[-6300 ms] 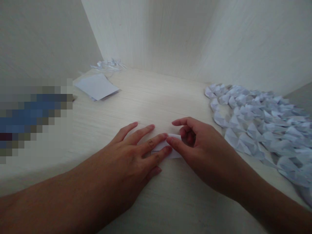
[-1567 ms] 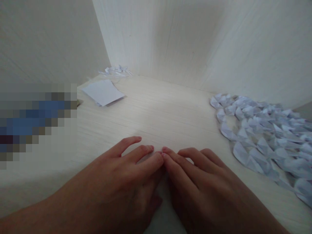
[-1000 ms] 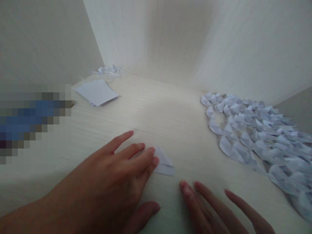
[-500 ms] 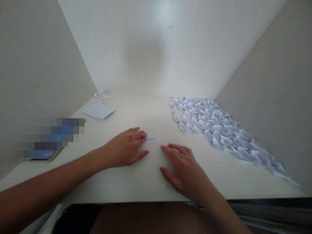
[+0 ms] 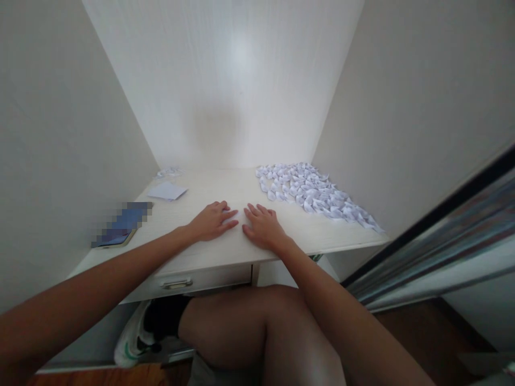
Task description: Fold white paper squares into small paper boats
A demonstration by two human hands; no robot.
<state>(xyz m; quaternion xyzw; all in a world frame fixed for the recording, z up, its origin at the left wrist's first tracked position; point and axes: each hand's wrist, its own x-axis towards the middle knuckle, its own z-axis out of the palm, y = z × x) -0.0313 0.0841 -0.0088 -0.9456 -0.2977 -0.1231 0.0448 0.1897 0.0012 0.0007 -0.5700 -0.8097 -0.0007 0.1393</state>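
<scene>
A small white folded paper (image 5: 238, 216) lies on the pale desk (image 5: 217, 252), mostly hidden between my two hands. My left hand (image 5: 212, 220) rests on the desk at the paper's left, fingers apart, with fingertips touching or close to it. On the other side, my right hand (image 5: 263, 226) lies spread, palm down, its fingertips by the paper's right end. Many small folded white paper pieces (image 5: 314, 188) are heaped in overlapping rows at the right. Flat paper sheets (image 5: 167, 191) lie at the back left.
A phone (image 5: 123, 225) with a blurred-out screen lies at the desk's left edge. Small paper scraps (image 5: 169, 172) are in the back left corner. Walls enclose three sides. Below are a drawer (image 5: 201, 280) and my legs.
The view has pulled back and tilted, now showing the drawer and legs. My right hand has come closer to my left hand and the small paper.
</scene>
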